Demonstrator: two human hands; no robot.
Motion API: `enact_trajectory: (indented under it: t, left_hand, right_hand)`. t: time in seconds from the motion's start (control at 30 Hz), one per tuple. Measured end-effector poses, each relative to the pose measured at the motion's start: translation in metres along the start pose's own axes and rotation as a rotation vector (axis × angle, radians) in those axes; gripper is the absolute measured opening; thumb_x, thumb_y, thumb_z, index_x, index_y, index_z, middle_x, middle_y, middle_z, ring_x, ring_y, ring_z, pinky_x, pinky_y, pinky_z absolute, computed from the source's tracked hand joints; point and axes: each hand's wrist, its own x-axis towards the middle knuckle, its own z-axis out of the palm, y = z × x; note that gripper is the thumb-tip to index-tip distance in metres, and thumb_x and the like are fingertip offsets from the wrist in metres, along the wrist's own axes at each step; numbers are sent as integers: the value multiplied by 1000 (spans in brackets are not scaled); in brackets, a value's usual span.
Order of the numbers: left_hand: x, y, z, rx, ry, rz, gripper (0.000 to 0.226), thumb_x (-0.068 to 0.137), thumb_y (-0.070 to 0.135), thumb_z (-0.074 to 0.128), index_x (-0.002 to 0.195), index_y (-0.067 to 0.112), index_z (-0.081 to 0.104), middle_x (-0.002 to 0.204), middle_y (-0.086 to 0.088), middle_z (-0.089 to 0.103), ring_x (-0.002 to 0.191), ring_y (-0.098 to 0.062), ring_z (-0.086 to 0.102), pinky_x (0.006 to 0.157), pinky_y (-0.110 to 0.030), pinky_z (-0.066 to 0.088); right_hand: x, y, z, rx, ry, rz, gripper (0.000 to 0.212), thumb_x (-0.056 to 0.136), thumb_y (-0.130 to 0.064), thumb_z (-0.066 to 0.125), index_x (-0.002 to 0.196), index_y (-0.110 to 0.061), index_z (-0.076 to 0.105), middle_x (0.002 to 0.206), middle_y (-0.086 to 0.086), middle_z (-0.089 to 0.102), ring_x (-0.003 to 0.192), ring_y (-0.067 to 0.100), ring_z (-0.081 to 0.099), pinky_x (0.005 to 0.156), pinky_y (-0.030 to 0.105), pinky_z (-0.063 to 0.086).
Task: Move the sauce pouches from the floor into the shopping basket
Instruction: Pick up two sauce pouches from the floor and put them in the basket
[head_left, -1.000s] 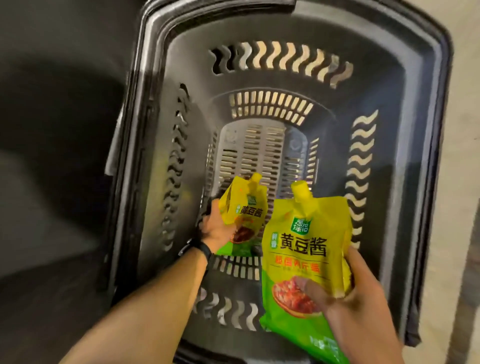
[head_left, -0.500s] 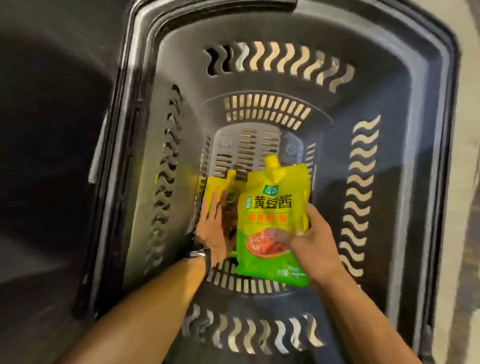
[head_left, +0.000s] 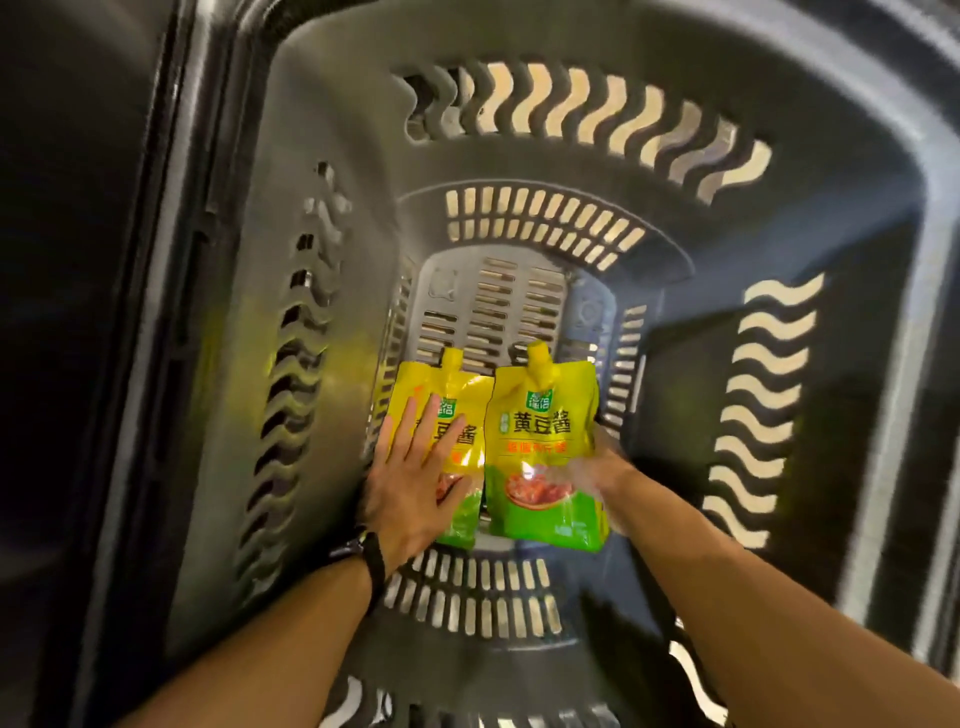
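Now both arms are stretched deep into the shopping basket (head_left: 332, 130). The left hand (head_left: 415, 478) is laid flat, fingers spread, on the left pouch (head_left: 460, 405) at the bottom. The right hand (head_left: 597, 467) is blurred against the right pouch (head_left: 543, 426), and its grip cannot be made out. That pouch, earlier held overlapping the other, is now set beside it.

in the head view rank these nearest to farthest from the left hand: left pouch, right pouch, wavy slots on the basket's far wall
1. left pouch: directly under the left hand, whose flat fingers rest on it.
2. right pouch: just to the right, beside the first.
3. wavy slots: high on the far wall of the basket, well beyond both pouches.
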Motion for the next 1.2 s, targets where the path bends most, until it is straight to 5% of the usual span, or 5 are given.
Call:
enact_trajectory:
  t: [0.13, 0.3, 0.53, 0.67, 1.2]
  left_hand:
    - [-5, -3, 6, -34, 79, 12, 71, 99, 61, 34, 156, 19, 33, 167, -14, 13, 154, -35, 8, 121, -60, 15]
    - [5, 0, 5, 43, 7, -52, 73, 98, 65, 19, 158, 25, 24, 168, -12, 6, 155, -33, 2, 123, -57, 12]
    - [17, 10, 1, -3, 56, -106, 71, 96, 62, 31, 158, 28, 22, 168, -10, 7, 155, -30, 3, 123, -57, 15]
    - [21, 10, 4, -7, 110, -110, 71, 95, 60, 34, 158, 27, 25, 168, -11, 10, 155, -30, 6, 120, -58, 20]
    - [77, 25, -32, -44, 67, -253, 67, 93, 56, 38, 147, 17, 46, 164, -16, 24, 153, -36, 14, 120, -57, 24]
  right_hand:
    - [-2, 22, 14, 3, -64, 128, 57, 93, 5, 57, 145, -6, 35, 140, 6, 49, 114, 24, 59, 91, 21, 51]
    - [-10, 55, 53, -431, 512, -146, 86, 75, -1, 72, 147, -17, 28, 146, 9, 49, 123, 24, 57, 103, 41, 48]
    - [25, 25, 49, -937, 525, -556, 74, 96, -30, 47, 158, -26, 6, 163, 6, -23, 151, 26, -14, 122, 54, 3]
    - [61, 42, 55, -1041, 584, -529, 64, 96, -49, 15, 157, -30, 12, 162, 11, -23, 151, 31, -13, 120, 59, -2]
    - [75, 24, 28, -1123, 605, -559, 67, 96, -55, 13, 157, -32, -4, 162, 8, -24, 151, 29, -13, 120, 59, -2]
